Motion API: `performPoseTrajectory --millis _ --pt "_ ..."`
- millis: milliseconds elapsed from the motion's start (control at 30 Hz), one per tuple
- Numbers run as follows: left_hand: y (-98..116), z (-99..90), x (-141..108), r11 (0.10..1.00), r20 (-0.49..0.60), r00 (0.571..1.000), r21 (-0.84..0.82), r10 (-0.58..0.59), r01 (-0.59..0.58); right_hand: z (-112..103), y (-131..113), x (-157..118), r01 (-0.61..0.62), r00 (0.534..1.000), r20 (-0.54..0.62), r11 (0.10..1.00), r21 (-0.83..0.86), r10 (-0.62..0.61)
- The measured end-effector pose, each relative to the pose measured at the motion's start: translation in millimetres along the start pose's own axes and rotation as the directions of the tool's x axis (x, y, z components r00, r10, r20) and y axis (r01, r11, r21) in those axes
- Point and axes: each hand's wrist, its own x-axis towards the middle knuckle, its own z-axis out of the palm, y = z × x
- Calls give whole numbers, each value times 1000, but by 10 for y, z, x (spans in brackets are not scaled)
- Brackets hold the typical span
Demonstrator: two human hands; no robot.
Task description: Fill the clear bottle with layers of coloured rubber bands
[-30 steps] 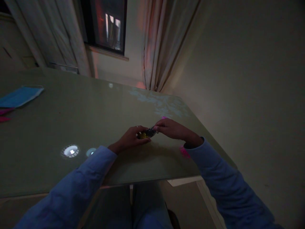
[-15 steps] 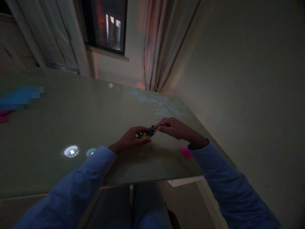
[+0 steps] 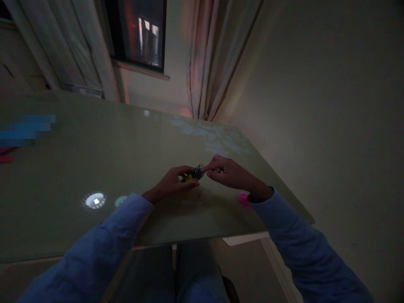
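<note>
A small dark and yellow object (image 3: 197, 173) is held over the table between the thumb and fingers of my left hand (image 3: 173, 183). Its black end, with thin bits sticking out, faces right. My right hand (image 3: 229, 172) is at that end, with the index finger stretched out and touching it. The other fingers of this hand are curled, and whether anything is between them is too small to tell. On the table below lies a tiny dark thin piece (image 3: 199, 194). A pink bundle (image 3: 244, 200) sits beside my right wrist, and a bit of pink (image 3: 217, 155) shows behind my right hand.
The glossy green table (image 3: 104, 160) reflects round lights. A blurred blue item (image 3: 25, 129) and a pink piece (image 3: 6, 159) lie at its far left. Beyond the table are curtains (image 3: 202, 59) and a window (image 3: 142, 33); a wall (image 3: 331, 105) stands to the right.
My right index finger has straightened towards the black end of the object, and my right hand has turned slightly. My left hand keeps its hold, shifted a little to the left.
</note>
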Motion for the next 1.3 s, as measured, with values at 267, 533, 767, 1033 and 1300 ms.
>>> performPoseTrajectory --millis 267,533,767,1033,1300 --pt "-3 -1 -14 998 -9 999 42 47 -46 129 35 109 14 982 187 993 -116 8" --pt "11 -12 -8 999 -23 999 -4 41 -42 85 -8 88 8 998 66 998 -66 -4" --pt "54 -12 -19 1000 -46 999 -22 5 -6 -35 16 -59 12 988 -155 991 133 9" --pt "70 2 -19 992 -78 997 -127 -5 -5 520 88 -280 -106 897 -287 793 600 337" --pt "57 6 -53 997 -86 994 -32 63 -66 1267 117 -274 -46 806 -336 619 784 486"
